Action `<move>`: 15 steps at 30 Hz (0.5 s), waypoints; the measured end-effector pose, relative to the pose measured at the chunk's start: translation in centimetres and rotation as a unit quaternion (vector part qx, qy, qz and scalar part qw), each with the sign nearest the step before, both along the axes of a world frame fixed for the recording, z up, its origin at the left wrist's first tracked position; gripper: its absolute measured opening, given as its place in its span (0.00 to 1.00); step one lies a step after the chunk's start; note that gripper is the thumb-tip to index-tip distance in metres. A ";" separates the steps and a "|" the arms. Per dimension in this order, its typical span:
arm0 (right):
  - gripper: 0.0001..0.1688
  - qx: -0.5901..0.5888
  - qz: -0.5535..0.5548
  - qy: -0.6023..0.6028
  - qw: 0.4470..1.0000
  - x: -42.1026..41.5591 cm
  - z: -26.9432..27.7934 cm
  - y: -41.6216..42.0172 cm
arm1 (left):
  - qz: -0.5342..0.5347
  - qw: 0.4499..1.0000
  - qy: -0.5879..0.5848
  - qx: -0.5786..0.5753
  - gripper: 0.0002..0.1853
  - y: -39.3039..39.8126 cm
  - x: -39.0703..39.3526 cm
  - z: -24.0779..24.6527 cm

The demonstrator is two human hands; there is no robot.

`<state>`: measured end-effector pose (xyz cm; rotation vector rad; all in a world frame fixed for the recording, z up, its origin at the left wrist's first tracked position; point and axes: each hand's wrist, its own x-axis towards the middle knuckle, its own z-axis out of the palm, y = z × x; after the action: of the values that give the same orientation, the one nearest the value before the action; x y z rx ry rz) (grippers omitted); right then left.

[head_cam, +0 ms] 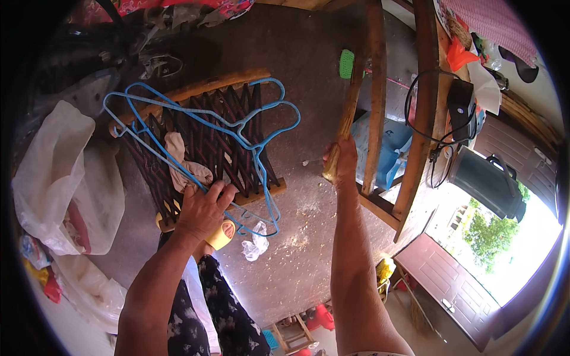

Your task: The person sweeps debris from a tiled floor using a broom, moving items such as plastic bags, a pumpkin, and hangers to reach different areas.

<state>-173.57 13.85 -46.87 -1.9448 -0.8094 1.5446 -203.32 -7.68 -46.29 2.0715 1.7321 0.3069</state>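
Note:
My right hand [345, 159] is wrapped around the pale handle of what looks like a straw broom [350, 111], whose far end reaches into shadow by a wooden frame. My left hand [205, 208] lies over the near edge of a folding stool [231, 100] with a wooden frame and a dark woven cord seat. Two blue hangers [213, 123] lie across the seat, partly under my left fingers. A crumpled beige cloth [178, 151] touches those fingertips. Whether they grip the hangers, cloth or stool is hidden.
Crumbs [296, 242] and a crumpled clear plastic bag [256, 242] lie on the floor. Wooden table legs [376, 98] stand at right, with a blue bag [394, 144] behind. White sacks [53, 178] are at left. A green plastic item [346, 63] lies farther off.

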 end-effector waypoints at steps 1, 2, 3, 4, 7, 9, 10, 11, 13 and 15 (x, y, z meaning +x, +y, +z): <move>0.26 -0.003 0.000 -0.027 1.000 0.4 0.0 0.0 | 0.001 1.000 0.001 0.001 0.31 0.0 0.1 -0.2; 0.25 -0.005 0.001 -0.054 0.999 0.8 0.1 -0.2 | 0.002 1.000 0.003 0.003 0.31 -0.1 0.1 -0.4; 0.25 -0.012 0.002 -0.079 0.997 0.9 0.2 -0.7 | 0.003 1.000 0.005 -0.001 0.31 -0.3 0.1 -0.3; 0.23 -0.014 -0.006 -0.063 0.998 1.0 0.6 -1.7 | 0.003 1.000 0.005 -0.005 0.31 -0.4 0.0 -0.3; 0.24 -0.035 -0.019 -0.040 0.998 1.1 2.7 -4.4 | 0.000 1.000 -0.002 -0.016 0.31 -0.4 -0.1 -0.2; 0.22 -0.022 -0.027 -0.024 0.999 1.9 2.9 -6.0 | 0.002 1.000 -0.009 -0.024 0.31 -0.4 0.0 -0.3; 0.21 -0.016 -0.028 -0.016 0.999 1.9 2.9 -6.5 | 0.000 0.999 0.002 -0.034 0.32 -0.6 0.0 -0.4; 0.21 -0.011 -0.031 -0.009 0.999 2.0 2.8 -6.8 | 0.003 1.000 0.000 -0.031 0.32 -0.6 0.0 -0.5; 0.21 -0.003 -0.063 -0.007 0.998 1.8 2.3 -6.2 | 0.007 1.000 -0.003 -0.026 0.33 -0.8 0.0 -0.7; 0.20 -0.018 -0.085 -0.007 0.996 2.1 1.5 -6.0 | 0.008 1.000 -0.005 -0.027 0.33 -0.8 0.1 -0.9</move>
<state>-171.47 7.89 -45.36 -1.9963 -0.6075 1.4561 -203.24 -8.45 -47.17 2.0145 1.7323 0.2724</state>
